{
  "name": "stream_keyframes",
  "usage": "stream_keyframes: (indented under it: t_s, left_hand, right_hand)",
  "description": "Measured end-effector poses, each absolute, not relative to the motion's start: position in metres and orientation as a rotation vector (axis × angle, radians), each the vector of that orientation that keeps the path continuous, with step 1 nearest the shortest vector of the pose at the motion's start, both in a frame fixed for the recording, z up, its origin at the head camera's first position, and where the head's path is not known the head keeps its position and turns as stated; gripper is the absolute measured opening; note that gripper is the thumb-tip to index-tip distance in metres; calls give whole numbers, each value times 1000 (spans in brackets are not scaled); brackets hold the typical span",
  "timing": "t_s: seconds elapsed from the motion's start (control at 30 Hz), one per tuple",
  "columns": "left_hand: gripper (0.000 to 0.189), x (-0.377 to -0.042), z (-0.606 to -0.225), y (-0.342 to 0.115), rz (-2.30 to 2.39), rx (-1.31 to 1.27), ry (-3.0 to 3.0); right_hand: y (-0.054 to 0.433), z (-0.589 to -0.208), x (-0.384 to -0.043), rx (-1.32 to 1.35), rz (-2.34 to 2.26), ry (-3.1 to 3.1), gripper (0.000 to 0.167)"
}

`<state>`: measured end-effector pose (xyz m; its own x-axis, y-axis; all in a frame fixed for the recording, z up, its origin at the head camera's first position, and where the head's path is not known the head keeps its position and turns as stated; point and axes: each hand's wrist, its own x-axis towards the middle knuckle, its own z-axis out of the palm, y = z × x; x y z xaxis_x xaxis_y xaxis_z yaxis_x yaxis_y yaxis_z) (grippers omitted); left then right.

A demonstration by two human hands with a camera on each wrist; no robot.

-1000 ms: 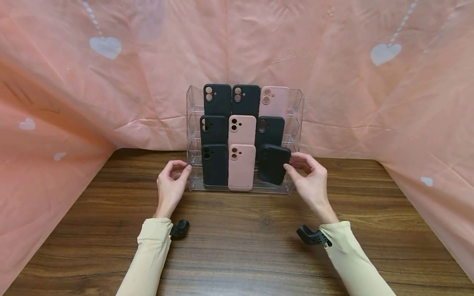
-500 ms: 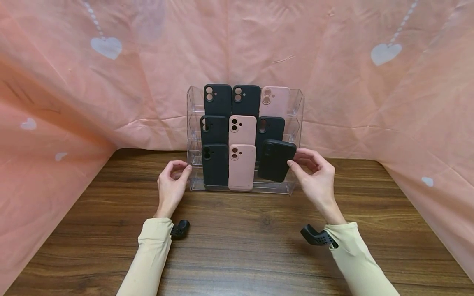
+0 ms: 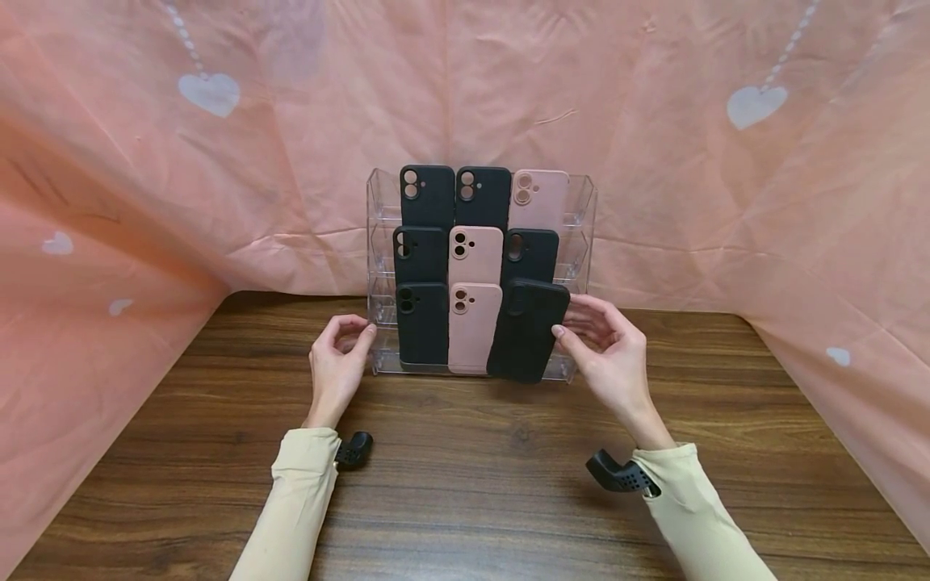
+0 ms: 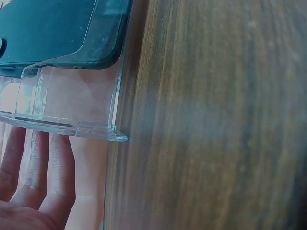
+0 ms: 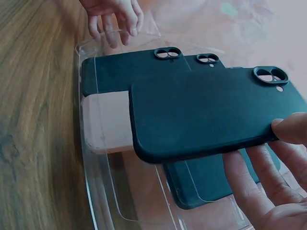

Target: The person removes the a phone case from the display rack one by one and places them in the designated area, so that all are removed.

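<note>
A clear tiered display stand (image 3: 530,373) holds black and pink phone cases in rows. My right hand (image 3: 606,355) pinches a black phone case (image 3: 529,335) by its right edge, thumb in front and fingers behind. That case leans slightly, its lower end in front of the stand's bottom lip, overlapping the edge of the pink case (image 3: 472,335) beside it. In the right wrist view the held case (image 5: 201,115) stands away from the stand, its camera cutouts toward my fingers. My left hand (image 3: 339,359) grips the stand's left side; its thumb is hidden in the left wrist view.
At the front row's left stands a black case (image 3: 423,327). Behind rise a middle row with a pink case (image 3: 475,254) and a top row with another pink case (image 3: 539,202). Pink cloth (image 3: 291,145) backs the brown wooden table (image 3: 450,484).
The black case in my right hand first rises and shifts right, then comes left and toward me, its lower end now in front of the stand's lip. My left hand stays put.
</note>
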<state>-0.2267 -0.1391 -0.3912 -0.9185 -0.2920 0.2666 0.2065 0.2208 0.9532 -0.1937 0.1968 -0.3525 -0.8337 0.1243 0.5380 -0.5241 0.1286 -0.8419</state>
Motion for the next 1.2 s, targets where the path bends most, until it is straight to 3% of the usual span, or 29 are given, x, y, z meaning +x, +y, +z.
stream_keyframes:
  t_s: [0.4, 0.8, 1.2]
  left_hand:
    - [21, -224, -388, -139, -1761, 83, -2103]
    - [22, -236, -404, -144, -1755, 71, -2085]
    - [20, -226, -391, -140, -1772, 72, -2087]
  right_hand:
    - [187, -363, -192, 427, 1975, -1985, 62]
    - [173, -375, -190, 389, 2325, -1917, 61]
    - [170, -386, -192, 375, 2429, -1979, 57]
